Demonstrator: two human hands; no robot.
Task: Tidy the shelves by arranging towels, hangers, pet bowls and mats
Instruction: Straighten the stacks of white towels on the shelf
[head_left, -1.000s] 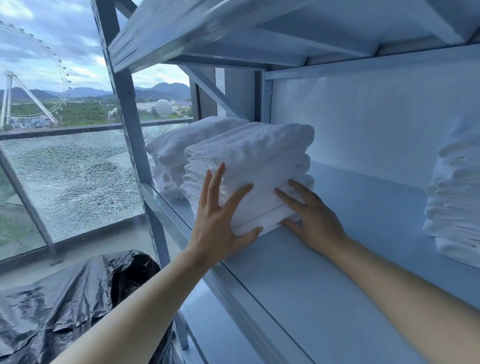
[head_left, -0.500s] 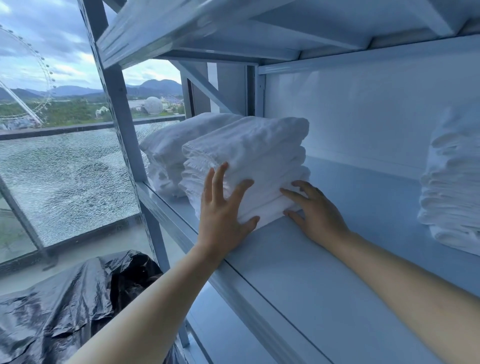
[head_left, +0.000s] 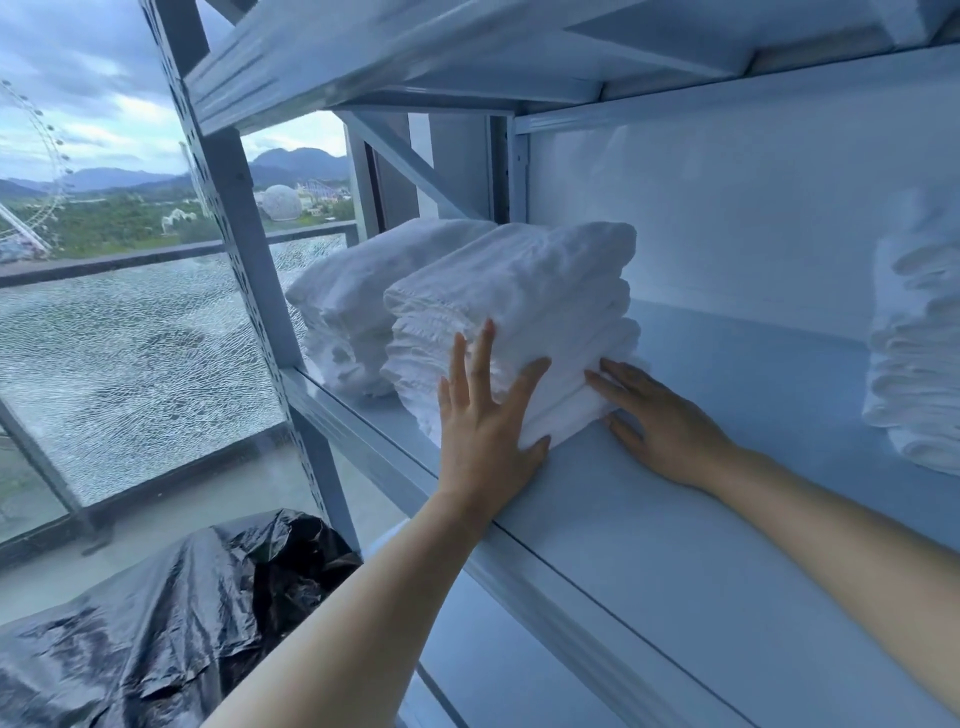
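A stack of folded white towels (head_left: 524, 306) sits on the pale blue metal shelf (head_left: 701, 519), near its left end. My left hand (head_left: 483, 426) presses flat against the stack's front face, fingers straight and spread. My right hand (head_left: 660, 415) lies at the stack's lower right side, fingers straight and touching the bottom towels. A second pile of white towels (head_left: 358, 291) lies just behind and to the left, close to the first. A third white towel stack (head_left: 914, 343) stands at the right edge of the view, partly cut off.
The shelf's perforated upright post (head_left: 234, 218) stands left of the towels, with another shelf board (head_left: 467, 57) overhead. A black plastic bag (head_left: 171, 618) lies on the floor below left. A cracked glass railing panel (head_left: 135, 364) runs behind it.
Both hands stayed on the stack and slid slightly toward the back left with it. The view shifted a little to the left.
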